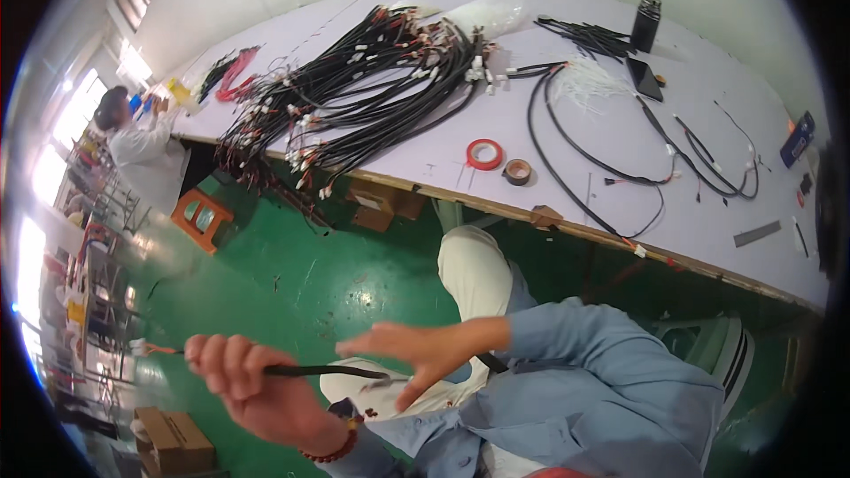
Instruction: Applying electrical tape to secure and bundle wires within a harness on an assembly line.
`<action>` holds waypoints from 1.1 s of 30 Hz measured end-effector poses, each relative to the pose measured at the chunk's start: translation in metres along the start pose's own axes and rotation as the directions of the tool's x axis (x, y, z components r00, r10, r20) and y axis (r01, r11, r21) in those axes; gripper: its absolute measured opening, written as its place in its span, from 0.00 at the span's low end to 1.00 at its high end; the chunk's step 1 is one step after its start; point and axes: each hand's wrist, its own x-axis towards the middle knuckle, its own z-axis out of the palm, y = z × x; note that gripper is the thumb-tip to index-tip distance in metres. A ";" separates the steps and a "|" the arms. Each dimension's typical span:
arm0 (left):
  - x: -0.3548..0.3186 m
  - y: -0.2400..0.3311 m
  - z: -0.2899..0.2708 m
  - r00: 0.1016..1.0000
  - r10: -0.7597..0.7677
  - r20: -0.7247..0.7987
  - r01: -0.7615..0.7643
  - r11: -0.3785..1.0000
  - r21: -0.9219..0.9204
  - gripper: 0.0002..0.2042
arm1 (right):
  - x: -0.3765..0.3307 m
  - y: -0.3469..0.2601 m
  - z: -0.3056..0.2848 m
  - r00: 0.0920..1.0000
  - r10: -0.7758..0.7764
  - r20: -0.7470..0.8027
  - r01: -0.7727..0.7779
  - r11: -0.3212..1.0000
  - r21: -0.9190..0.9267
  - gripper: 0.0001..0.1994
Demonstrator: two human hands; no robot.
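Down low, the left hand [257,385] has its grip closed around a thin black sheathed cable [323,372], which runs from the fist rightward to the right hand [416,354]. That hand's grip is open, fingers spread flat, touching the cable's end. Well beyond both grips lies the pale lilac counter [567,186], carrying a red tape roll [484,154] and a big bundle of black wire harnesses [372,80].

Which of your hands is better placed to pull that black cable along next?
Probably the right hand: it is open beside the cable, while the left hand is closed around it.
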 end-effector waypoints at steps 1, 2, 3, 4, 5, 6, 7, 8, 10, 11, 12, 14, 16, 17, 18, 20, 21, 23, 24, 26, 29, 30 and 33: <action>0.007 0.003 0.007 1.000 0.009 0.009 -0.008 0.994 -0.104 0.05 | 0.002 0.013 0.017 0.999 -0.040 0.037 0.042 0.997 -0.060 0.34; 0.013 0.016 0.006 1.000 -0.004 0.017 0.006 0.994 -0.106 0.05 | 0.004 0.014 0.012 0.999 -0.042 0.025 0.044 0.997 -0.067 0.34; 0.020 0.035 -0.001 0.995 0.018 0.101 -0.016 1.000 -0.025 0.04 | 0.001 0.017 0.001 0.976 0.098 0.194 -0.097 0.995 -0.016 0.27; 0.018 0.057 -0.001 0.979 0.047 0.201 -0.055 0.998 0.036 0.06 | -0.001 0.009 -0.007 0.902 0.227 0.367 -0.241 0.971 -0.008 0.20; 0.018 0.072 0.004 0.978 0.043 0.205 -0.053 0.998 0.042 0.06 | -0.006 -0.001 -0.022 0.968 0.138 0.212 -0.127 0.990 -0.066 0.15; 0.021 0.078 0.007 0.982 0.167 0.093 -0.188 0.929 0.318 0.10 | -0.012 -0.018 -0.048 0.998 0.051 0.042 -0.044 0.988 -0.151 0.10; 0.029 0.083 0.006 0.951 0.309 0.024 -0.265 0.770 0.580 0.15 | -0.010 -0.034 -0.081 1.000 0.024 -0.019 -0.030 0.928 -0.372 0.09; 0.040 0.080 0.006 0.956 0.291 0.021 -0.250 0.779 0.575 0.15 | -0.008 -0.055 -0.120 0.997 -0.017 -0.070 -0.026 0.820 -0.572 0.09; 0.062 0.089 0.005 0.937 0.338 0.093 -0.280 0.564 0.777 0.12 | 0.015 -0.083 -0.182 0.949 -0.308 -0.068 0.061 0.391 -0.918 0.07; 0.077 0.093 0.004 0.937 0.335 0.103 -0.286 0.563 0.775 0.12 | 0.026 -0.085 -0.217 0.917 -0.396 -0.043 0.090 0.310 -0.947 0.09; 0.098 0.092 -0.012 0.977 0.196 0.083 -0.199 0.697 0.689 0.11 | 0.039 -0.086 -0.248 0.918 -0.395 -0.032 0.053 0.201 -0.978 0.12; 0.139 0.070 -0.061 0.995 -0.068 0.074 0.007 0.778 0.628 0.11 | 0.056 -0.075 -0.304 0.937 -0.343 -0.070 0.001 0.202 -0.979 0.17; 0.173 0.027 -0.127 0.966 -0.255 -0.046 0.222 0.725 0.652 0.14 | 0.052 -0.041 -0.348 0.950 -0.259 -0.172 -0.068 0.366 -0.928 0.22; 0.182 0.011 -0.159 0.934 -0.320 -0.156 0.344 0.700 0.626 0.15 | 0.044 -0.019 -0.364 0.948 -0.222 -0.228 -0.118 0.423 -0.898 0.23; 0.178 -0.010 -0.181 0.886 -0.374 -0.276 0.461 0.635 0.620 0.17 | 0.024 -0.001 -0.383 0.934 -0.217 -0.283 -0.175 0.414 -0.893 0.22; 0.148 -0.039 -0.221 0.801 -0.384 -0.460 0.598 0.464 0.654 0.19 | -0.027 0.028 -0.416 0.863 -0.233 -0.448 -0.309 0.458 -0.834 0.18; 0.129 -0.048 -0.236 0.774 -0.364 -0.518 0.630 0.358 0.689 0.20 | -0.064 0.041 -0.439 0.748 -0.246 -0.616 -0.479 0.441 -0.759 0.13; 0.095 -0.066 -0.222 0.700 -0.411 -0.584 0.698 0.216 0.683 0.17 | -0.132 0.043 -0.466 0.318 -0.071 -0.946 -0.884 0.339 -0.322 0.09; 0.084 -0.066 -0.218 0.696 -0.408 -0.591 0.702 0.219 0.677 0.17 | -0.163 0.043 -0.478 0.213 0.116 -0.970 -0.966 0.172 -0.192 0.12; 0.071 -0.066 -0.215 0.597 -0.525 -0.607 0.755 0.113 0.646 0.15 | -0.180 0.059 -0.480 0.074 0.279 -0.957 -0.996 -0.025 -0.084 0.15; 0.062 -0.069 -0.206 0.584 -0.527 -0.617 0.770 0.121 0.626 0.14 | -0.175 0.089 -0.453 0.037 0.161 -0.986 -0.986 -0.152 -0.062 0.22; 0.059 -0.070 -0.209 0.597 -0.528 -0.605 0.764 0.142 0.629 0.14 | -0.167 0.094 -0.447 0.018 0.137 -0.990 -0.984 -0.174 -0.042 0.22; 0.050 -0.081 -0.207 0.594 -0.553 -0.584 0.761 0.153 0.630 0.14 | -0.163 0.093 -0.444 0.010 0.106 -0.994 -0.970 -0.239 -0.035 0.22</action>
